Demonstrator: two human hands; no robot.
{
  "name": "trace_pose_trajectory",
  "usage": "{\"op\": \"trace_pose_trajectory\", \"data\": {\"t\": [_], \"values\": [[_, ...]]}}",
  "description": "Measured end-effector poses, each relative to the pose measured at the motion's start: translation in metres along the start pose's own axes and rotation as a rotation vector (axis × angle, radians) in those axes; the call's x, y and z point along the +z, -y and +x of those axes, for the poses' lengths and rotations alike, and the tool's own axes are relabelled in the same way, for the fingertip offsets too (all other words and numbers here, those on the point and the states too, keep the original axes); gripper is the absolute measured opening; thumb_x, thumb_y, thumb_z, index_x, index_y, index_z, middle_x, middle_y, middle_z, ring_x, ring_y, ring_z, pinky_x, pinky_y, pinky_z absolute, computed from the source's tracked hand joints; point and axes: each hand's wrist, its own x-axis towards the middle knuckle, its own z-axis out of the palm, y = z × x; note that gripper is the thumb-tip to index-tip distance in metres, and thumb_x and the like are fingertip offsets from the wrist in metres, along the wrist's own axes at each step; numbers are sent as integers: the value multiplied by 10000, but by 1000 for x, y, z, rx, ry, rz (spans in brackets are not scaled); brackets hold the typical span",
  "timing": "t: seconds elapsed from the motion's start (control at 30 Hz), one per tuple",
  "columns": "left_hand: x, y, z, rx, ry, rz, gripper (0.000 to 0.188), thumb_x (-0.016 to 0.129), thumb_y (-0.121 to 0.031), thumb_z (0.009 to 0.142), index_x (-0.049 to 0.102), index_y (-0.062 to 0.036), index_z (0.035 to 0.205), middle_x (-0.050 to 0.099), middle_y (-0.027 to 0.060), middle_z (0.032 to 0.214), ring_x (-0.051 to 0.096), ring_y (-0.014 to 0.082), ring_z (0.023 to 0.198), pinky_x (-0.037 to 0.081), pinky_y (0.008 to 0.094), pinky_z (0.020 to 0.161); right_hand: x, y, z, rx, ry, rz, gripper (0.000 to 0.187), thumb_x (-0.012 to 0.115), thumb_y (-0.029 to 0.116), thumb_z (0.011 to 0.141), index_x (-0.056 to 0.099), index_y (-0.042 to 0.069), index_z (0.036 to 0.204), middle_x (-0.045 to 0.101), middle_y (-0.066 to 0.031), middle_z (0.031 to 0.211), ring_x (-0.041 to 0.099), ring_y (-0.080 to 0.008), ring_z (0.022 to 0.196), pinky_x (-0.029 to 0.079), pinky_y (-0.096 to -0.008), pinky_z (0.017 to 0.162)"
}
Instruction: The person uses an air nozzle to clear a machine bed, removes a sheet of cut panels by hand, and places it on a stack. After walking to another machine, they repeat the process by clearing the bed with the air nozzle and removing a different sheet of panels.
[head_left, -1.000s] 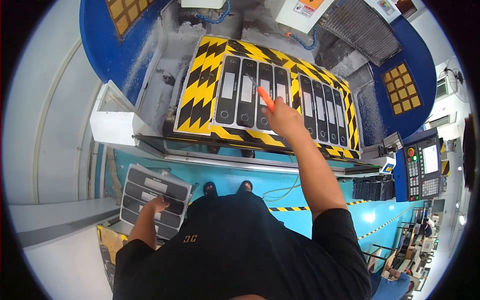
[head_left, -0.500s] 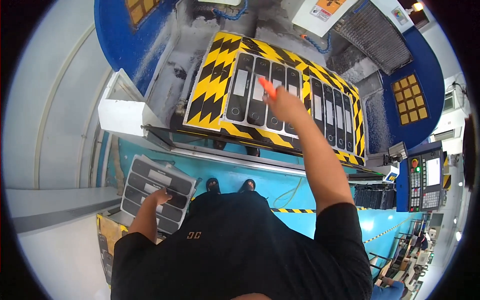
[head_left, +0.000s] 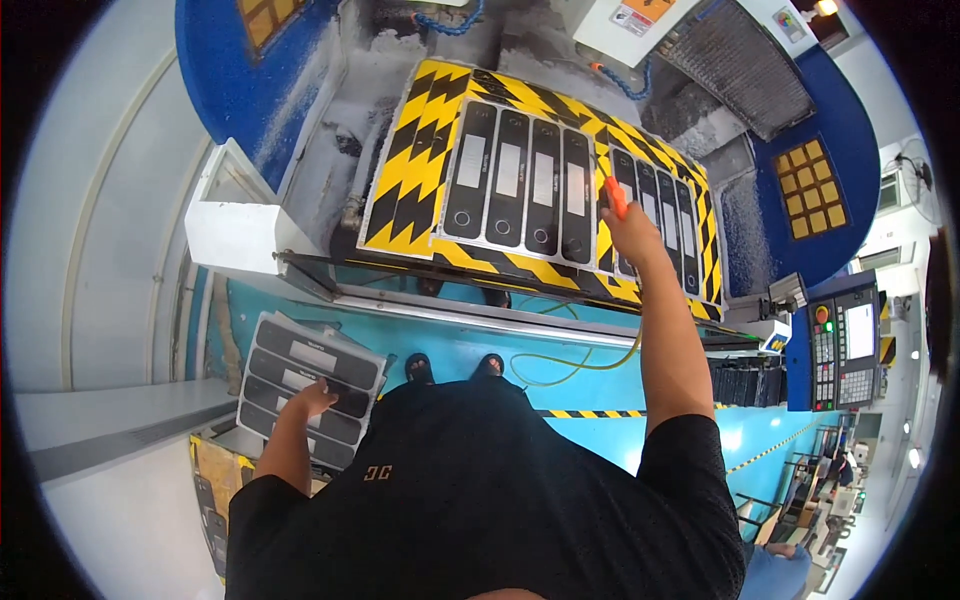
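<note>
In my right hand (head_left: 632, 232) is an orange air blow gun (head_left: 615, 197) with a thin nozzle, held above a fixture plate (head_left: 425, 170) edged in yellow-and-black striped tape. Under and beside it lie two sheets, each with several long black panels. The left sheet (head_left: 508, 180) shows fully; my right hand and forearm partly cover the right sheet (head_left: 668, 215). My left hand (head_left: 316, 398) rests, fingers spread, on the middle of another panel sheet (head_left: 318, 350) at the lower left. That sheet lies tilted, with further sheet edges showing beneath it.
A yellow hose (head_left: 545, 380) loops over the blue floor. Left of the fixture juts a white machine corner (head_left: 235, 235). A control panel (head_left: 840, 350) stands at the right, near a stack of dark panels (head_left: 745, 382). A yellow-edged box (head_left: 210, 490) sits below the left sheet.
My right hand has swept the air blow gun rightward, from over the left sheet to between the two sheets. My left hand stays on its sheet. The view has shifted slightly.
</note>
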Motion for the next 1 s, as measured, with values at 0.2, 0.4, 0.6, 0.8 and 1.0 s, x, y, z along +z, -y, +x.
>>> {"op": "trace_pose_trajectory", "data": {"t": [0.2,0.4,0.6,0.8,1.0], "values": [[-6,-2,15,49,10,51,520,634,-306,865,546,0,1275,593,280,1239,626,409,1056,507,455,871,-6,-15,-61,-115,-12,-68,485,589,434,929,519,-7,1119,664,-281,957,639,-463,932,496,-513,791],[2,31,50,225,152,470,360,584,-323,881,665,-62,1115,653,263,1104,626,399,1039,507,499,854,-8,40,-182,-654,90,-290,412,660,394,885,510,48,1050,656,-164,769,669,-359,730,519,-475,637],[-40,-102,-23,60,109,296,477,560,-384,895,640,20,1135,645,272,1125,593,403,1122,491,457,921,-43,-2,-205,-617,71,-247,344,708,303,859,544,55,1032,652,-142,734,673,-326,713,519,-438,628],[-92,-245,-129,698,-39,-205,370,569,-228,960,614,3,1245,677,140,1168,600,243,1148,445,368,1007,-68,-73,-162,-167,103,-392,392,632,393,909,526,59,1085,681,-198,831,665,-404,776,509,-504,676],[-152,-388,-105,681,-354,-522,316,600,-212,923,632,-14,1167,674,66,1018,615,160,910,487,297,800,-59,-94,-29,-136,22,-29,431,588,407,936,547,3,1083,671,-256,952,665,-405,892,501,-488,765]]}}
